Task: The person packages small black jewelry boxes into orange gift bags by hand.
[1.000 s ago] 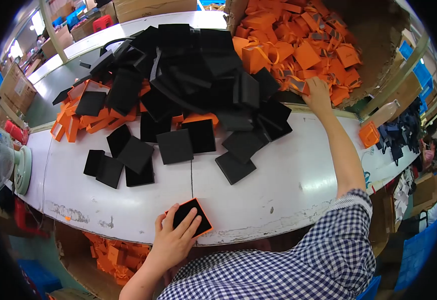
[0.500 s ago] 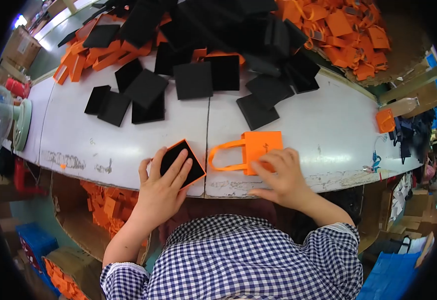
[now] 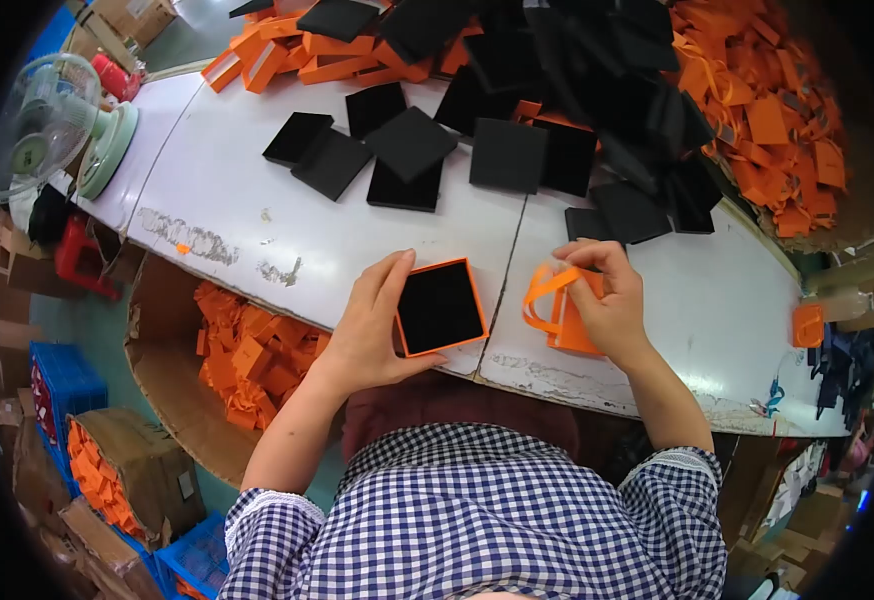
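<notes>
My left hand [image 3: 372, 325] is closed round the left side of a square orange box with a black inside [image 3: 441, 308], near the table's front edge. To its right, my right hand [image 3: 605, 300] pinches the top of a small orange bag [image 3: 574, 328], which has an orange ribbon handle hanging to the left. Part of the bag is hidden behind my fingers. Black square pieces [image 3: 508, 156] lie beyond both hands on the white table [image 3: 357, 240].
Orange boxes [image 3: 332, 68] and more black pieces are piled at the back. Large cartons of orange items stand at the back right [image 3: 767, 120] and below the table's front left edge [image 3: 249, 355]. A fan [image 3: 107, 150] is at the left.
The view has turned, so the table appears shifted. My left hand has moved from the box's black inside to its side. My right hand has taken hold of the bag, whose handle is now raised.
</notes>
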A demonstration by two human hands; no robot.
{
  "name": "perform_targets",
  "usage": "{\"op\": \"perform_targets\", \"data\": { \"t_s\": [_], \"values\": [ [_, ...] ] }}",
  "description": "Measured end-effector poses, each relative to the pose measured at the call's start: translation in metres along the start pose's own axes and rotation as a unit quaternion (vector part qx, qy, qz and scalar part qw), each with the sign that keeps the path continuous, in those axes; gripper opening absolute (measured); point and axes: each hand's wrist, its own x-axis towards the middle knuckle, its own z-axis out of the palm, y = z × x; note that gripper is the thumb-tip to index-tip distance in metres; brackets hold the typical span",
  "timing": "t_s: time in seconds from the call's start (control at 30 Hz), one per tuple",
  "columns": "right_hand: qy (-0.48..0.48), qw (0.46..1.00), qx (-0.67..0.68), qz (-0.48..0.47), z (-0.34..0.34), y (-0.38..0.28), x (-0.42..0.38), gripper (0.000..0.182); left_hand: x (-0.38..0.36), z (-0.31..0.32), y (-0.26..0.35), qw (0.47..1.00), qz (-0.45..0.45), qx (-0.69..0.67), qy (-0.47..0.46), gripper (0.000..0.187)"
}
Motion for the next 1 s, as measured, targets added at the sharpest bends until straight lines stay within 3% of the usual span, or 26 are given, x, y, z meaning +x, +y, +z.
{"op": "perform_targets", "data": {
  "t_s": [0.03,0.07,0.1,0.17,0.2,0.23,0.3,0.37,0.43,0.5,0.6,0.7,0.87,0.93,1.0],
  "values": [
    [0.045,0.982,0.173,0.061,-0.003,0.0,-0.004,0.01,0.0,-0.001,-0.002,1.0,-0.01,0.014,-0.004,0.112],
    [0.041,0.964,0.227,0.134,-0.013,-0.011,-0.007,0.01,0.0,0.0,-0.003,0.999,-0.018,0.026,-0.01,0.115],
    [0.053,0.965,0.218,0.138,-0.023,-0.01,-0.01,0.01,0.0,0.0,-0.003,1.0,-0.008,0.016,-0.016,0.115],
    [-0.07,0.995,-0.038,-0.064,-0.051,-0.007,-0.017,0.014,0.001,0.0,-0.003,0.999,-0.014,0.041,-0.019,0.116],
    [-0.089,0.988,-0.101,-0.075,-0.06,-0.003,-0.023,0.025,0.001,0.001,-0.005,0.999,-0.008,0.045,-0.016,0.12],
    [-0.082,0.988,-0.107,-0.07,-0.07,-0.005,-0.028,0.025,0.002,0.002,-0.006,0.999,0.0,0.04,-0.019,0.12],
    [-0.165,0.945,-0.271,-0.079,-0.084,-0.01,-0.037,0.034,0.001,0.003,-0.008,1.0,0.008,-0.01,0.01,0.114],
    [-0.165,0.939,-0.292,-0.069,-0.081,-0.003,-0.044,0.039,0.001,0.004,-0.013,0.997,0.023,-0.066,0.023,0.124],
    [-0.166,0.934,-0.31,-0.065,-0.079,-0.001,-0.042,0.044,-0.002,0.003,-0.006,0.938,-0.04,-0.331,0.092,0.135],
    [-0.199,0.976,-0.086,0.003,-0.079,-0.006,-0.038,0.051,0.002,-0.011,0.019,0.961,0.005,-0.275,0.028,0.139],
    [-0.244,0.968,-0.017,-0.049,-0.073,-0.019,-0.027,0.053,0.016,-0.012,0.041,0.976,0.099,-0.182,-0.07,0.136],
    [-0.252,0.965,-0.013,-0.07,-0.074,-0.02,-0.021,0.053,0.02,-0.02,0.044,0.985,0.027,-0.129,-0.111,0.133],
    [-0.25,0.963,-0.008,-0.097,-0.06,-0.027,-0.029,0.056,0.023,-0.025,0.049,0.987,0.058,-0.085,-0.122,0.132],
    [-0.233,0.968,0.013,-0.091,-0.044,-0.025,-0.034,0.057,0.019,-0.018,0.041,0.976,0.05,-0.184,-0.107,0.137],
    [-0.219,0.969,0.07,-0.091,-0.02,-0.02,-0.039,0.056,0.016,0.0,0.056,0.973,0.08,-0.197,-0.091,0.14]
  ]
}}
